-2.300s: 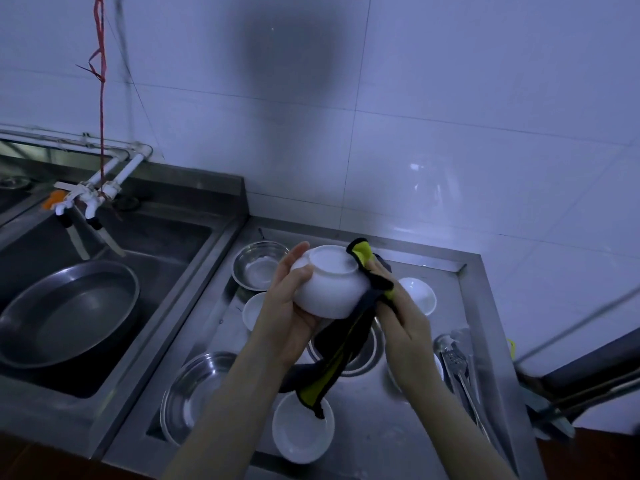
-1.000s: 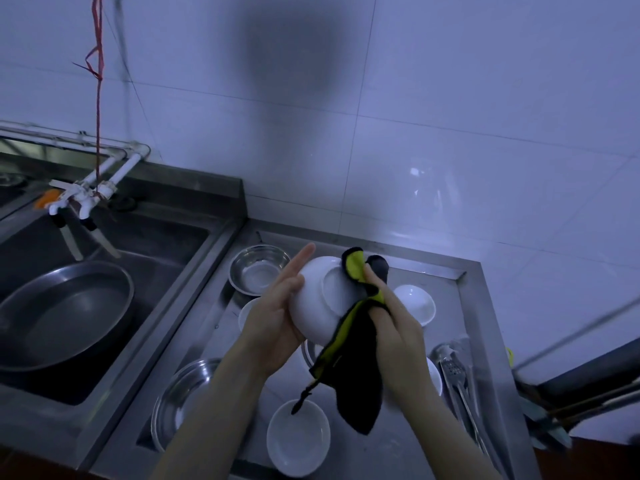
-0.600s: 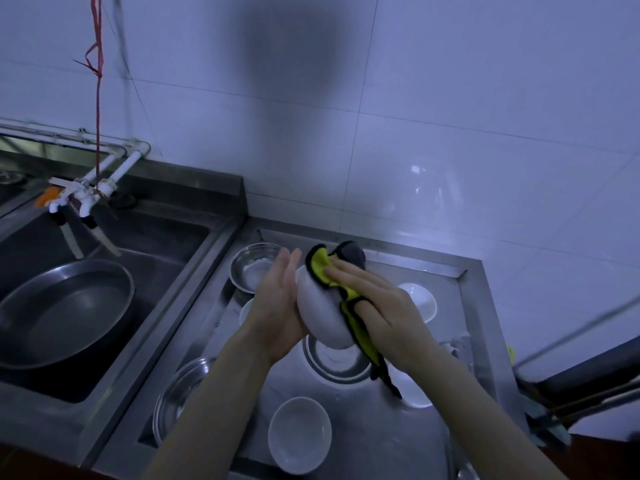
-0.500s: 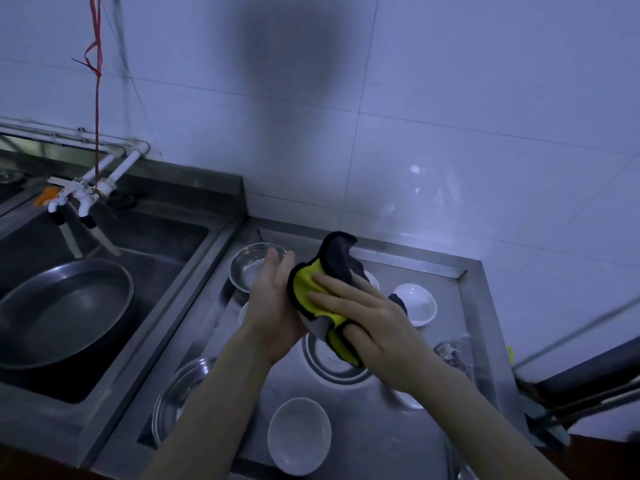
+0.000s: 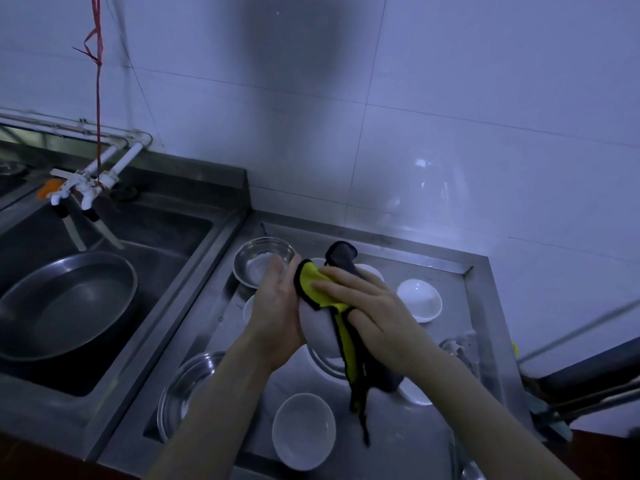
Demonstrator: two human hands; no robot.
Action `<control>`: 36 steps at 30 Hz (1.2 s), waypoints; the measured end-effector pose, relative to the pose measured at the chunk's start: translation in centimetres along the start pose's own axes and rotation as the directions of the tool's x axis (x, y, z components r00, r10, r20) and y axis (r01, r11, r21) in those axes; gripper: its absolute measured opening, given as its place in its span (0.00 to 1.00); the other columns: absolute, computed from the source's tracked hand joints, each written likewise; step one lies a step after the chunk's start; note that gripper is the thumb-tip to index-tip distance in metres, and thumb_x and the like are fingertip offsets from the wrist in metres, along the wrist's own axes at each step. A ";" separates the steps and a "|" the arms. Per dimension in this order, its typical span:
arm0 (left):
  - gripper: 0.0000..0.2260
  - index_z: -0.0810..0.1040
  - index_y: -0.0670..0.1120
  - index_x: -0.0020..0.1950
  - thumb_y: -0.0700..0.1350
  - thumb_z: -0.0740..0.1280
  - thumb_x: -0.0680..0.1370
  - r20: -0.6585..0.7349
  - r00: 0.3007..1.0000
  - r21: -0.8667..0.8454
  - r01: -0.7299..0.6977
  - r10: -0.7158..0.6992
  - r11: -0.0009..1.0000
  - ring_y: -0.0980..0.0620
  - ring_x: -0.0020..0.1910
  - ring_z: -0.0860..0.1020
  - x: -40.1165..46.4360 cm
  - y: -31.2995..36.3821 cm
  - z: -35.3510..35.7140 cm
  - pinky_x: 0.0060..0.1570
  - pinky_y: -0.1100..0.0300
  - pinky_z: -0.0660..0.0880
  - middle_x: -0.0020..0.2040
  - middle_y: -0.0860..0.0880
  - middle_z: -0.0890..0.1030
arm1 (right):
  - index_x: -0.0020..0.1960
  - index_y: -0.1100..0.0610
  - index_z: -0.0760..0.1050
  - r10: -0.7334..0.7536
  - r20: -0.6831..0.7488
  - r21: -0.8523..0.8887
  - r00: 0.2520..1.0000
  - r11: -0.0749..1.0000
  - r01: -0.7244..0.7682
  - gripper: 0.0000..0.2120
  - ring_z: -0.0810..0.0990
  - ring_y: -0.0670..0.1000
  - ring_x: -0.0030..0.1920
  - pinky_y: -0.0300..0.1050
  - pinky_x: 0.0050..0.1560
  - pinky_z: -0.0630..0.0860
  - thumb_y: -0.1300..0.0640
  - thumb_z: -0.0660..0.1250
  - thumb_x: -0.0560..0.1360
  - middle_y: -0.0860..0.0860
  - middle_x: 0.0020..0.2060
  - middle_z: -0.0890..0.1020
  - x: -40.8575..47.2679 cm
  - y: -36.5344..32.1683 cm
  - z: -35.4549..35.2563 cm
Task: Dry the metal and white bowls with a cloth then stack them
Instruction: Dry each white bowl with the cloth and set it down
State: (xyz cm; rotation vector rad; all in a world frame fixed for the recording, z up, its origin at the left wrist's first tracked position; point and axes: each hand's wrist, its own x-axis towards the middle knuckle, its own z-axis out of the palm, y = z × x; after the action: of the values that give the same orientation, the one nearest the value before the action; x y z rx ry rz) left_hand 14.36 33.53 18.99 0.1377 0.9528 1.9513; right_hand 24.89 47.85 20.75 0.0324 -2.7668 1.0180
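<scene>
- While your left hand point(image 5: 277, 317) cups the white bowl point(image 5: 318, 327) above the steel surface point(image 5: 485, 296), it stays raised as before.
- Your right hand point(image 5: 370, 317), fingers straight, presses the yellow-and-black cloth point(image 5: 317, 285) on the bowl; since half a second ago the cloth has spread flatter, its tail hanging lower.

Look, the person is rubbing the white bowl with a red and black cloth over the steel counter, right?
Not quite. The cloth is yellow and black, not red and black, as the head view shows. The right hand presses it on the white bowl, which the left hand holds over the steel counter.
</scene>
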 end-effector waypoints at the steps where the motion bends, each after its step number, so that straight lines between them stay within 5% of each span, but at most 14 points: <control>1: 0.35 0.65 0.44 0.76 0.67 0.48 0.80 0.003 1.000 -0.030 0.018 -0.018 0.999 0.40 0.69 0.74 0.1 -0.1 -0.2 0.67 0.44 0.71 0.69 0.37 0.75 | 0.69 0.39 0.69 -0.032 0.014 -0.037 0.999 0.999 0.032 0.25 0.57 0.47 0.75 0.49 0.75 0.56 0.53 0.50 0.75 0.32 0.72 0.63 -0.3 0.0 0.1; 5: 0.34 0.56 0.56 0.80 0.68 0.56 0.76 -0.024 1.000 -0.069 0.018 -0.020 0.997 0.39 0.70 0.73 0.3 -0.4 -0.8 0.71 0.38 0.64 0.73 0.41 0.71 | 0.70 0.42 0.70 -0.025 0.038 -0.049 0.999 0.998 0.027 0.26 0.59 0.43 0.73 0.39 0.73 0.54 0.55 0.51 0.75 0.35 0.71 0.65 0.5 0.0 -0.6; 9: 0.21 0.73 0.58 0.71 0.60 0.60 0.78 -0.003 0.998 0.122 -0.064 0.065 0.990 0.42 0.61 0.80 -0.2 -0.1 0.5 0.61 0.41 0.75 0.63 0.44 0.81 | 0.68 0.44 0.73 0.278 0.013 0.295 0.961 0.917 -0.269 0.25 0.68 0.32 0.63 0.38 0.71 0.60 0.61 0.53 0.75 0.38 0.65 0.74 2.5 0.4 -1.6; 12: 0.30 0.55 0.64 0.78 0.49 0.65 0.80 -0.075 0.991 0.250 -0.091 0.112 0.964 0.44 0.60 0.80 0.0 -0.5 0.6 0.58 0.43 0.78 0.69 0.48 0.75 | 0.68 0.43 0.73 0.355 -0.015 0.275 0.935 0.900 -0.337 0.24 0.70 0.38 0.63 0.33 0.69 0.61 0.58 0.54 0.76 0.39 0.64 0.76 2.6 0.0 -1.3; 15: 0.24 0.57 0.59 0.79 0.49 0.59 0.83 -0.094 0.992 0.119 -0.070 0.081 0.990 0.44 0.63 0.79 -0.1 -0.3 1.0 0.60 0.45 0.77 0.70 0.45 0.74 | 0.69 0.46 0.72 0.239 -0.095 0.192 0.966 0.957 -0.218 0.26 0.68 0.34 0.63 0.23 0.65 0.58 0.63 0.54 0.75 0.37 0.65 0.73 2.0 -1.0 -0.7; 19: 0.30 0.83 0.39 0.59 0.58 0.48 0.84 -0.046 0.999 -0.100 0.009 -0.013 0.995 0.43 0.58 0.82 -0.2 0.5 1.3 0.57 0.51 0.79 0.60 0.38 0.82 | 0.69 0.49 0.73 -0.045 -0.112 0.002 0.993 0.999 0.046 0.25 0.60 0.44 0.74 0.39 0.74 0.56 0.59 0.54 0.74 0.41 0.71 0.69 0.9 -1.4 0.7; 21: 0.32 0.83 0.40 0.59 0.60 0.47 0.83 -0.078 0.997 -0.151 -0.021 0.009 0.988 0.43 0.57 0.82 0.0 0.7 1.2 0.54 0.52 0.81 0.58 0.37 0.82 | 0.70 0.52 0.72 -0.202 -0.078 -0.135 0.976 0.972 0.190 0.23 0.56 0.52 0.77 0.51 0.76 0.56 0.59 0.54 0.76 0.43 0.73 0.67 0.0 -1.2 1.8; 23: 0.29 0.71 0.44 0.73 0.62 0.50 0.82 -0.107 0.993 -0.185 -0.059 0.039 0.981 0.38 0.61 0.80 0.1 0.8 0.6 0.57 0.45 0.78 0.64 0.35 0.78 | 0.71 0.53 0.71 -0.285 -0.063 -0.237 0.956 0.935 0.263 0.22 0.53 0.56 0.77 0.61 0.73 0.60 0.62 0.58 0.77 0.44 0.74 0.65 -1.1 -1.0 2.9; 28: 0.19 0.77 0.42 0.68 0.52 0.59 0.83 -0.120 0.993 -0.172 -0.011 -0.010 0.985 0.39 0.61 0.79 -0.1 0.9 0.8 0.62 0.44 0.75 0.64 0.35 0.78 | 0.73 0.59 0.67 -0.324 -0.184 -0.280 0.928 0.922 0.266 0.24 0.55 0.60 0.76 0.61 0.70 0.64 0.66 0.58 0.77 0.51 0.75 0.64 -3.3 -0.8 3.9; 33: 0.13 0.73 0.47 0.64 0.44 0.62 0.79 -0.155 0.987 -0.291 -0.093 0.048 0.952 0.41 0.49 0.82 0.0 0.6 0.9 0.41 0.47 0.83 0.59 0.38 0.80 | 0.74 0.56 0.66 -0.108 -0.419 -0.034 0.901 0.994 0.104 0.25 0.62 0.53 0.75 0.58 0.67 0.69 0.64 0.56 0.77 0.48 0.74 0.65 -4.5 -0.7 4.6; 36: 0.16 0.74 0.47 0.61 0.44 0.64 0.73 -0.108 0.990 -0.302 -0.121 0.093 0.946 0.44 0.46 0.85 -0.3 0.6 1.4 0.39 0.49 0.82 0.53 0.42 0.84 | 0.72 0.47 0.66 0.245 -0.545 0.315 0.802 0.946 -0.076 0.29 0.72 0.39 0.66 0.36 0.62 0.70 0.65 0.55 0.73 0.35 0.68 0.71 -3.6 -1.2 3.6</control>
State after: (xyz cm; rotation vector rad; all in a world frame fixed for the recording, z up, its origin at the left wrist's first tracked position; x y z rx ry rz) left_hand 14.78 33.93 20.44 -0.0827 0.6985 2.1976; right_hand 27.92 44.50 18.14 -0.4167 -2.0806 1.2084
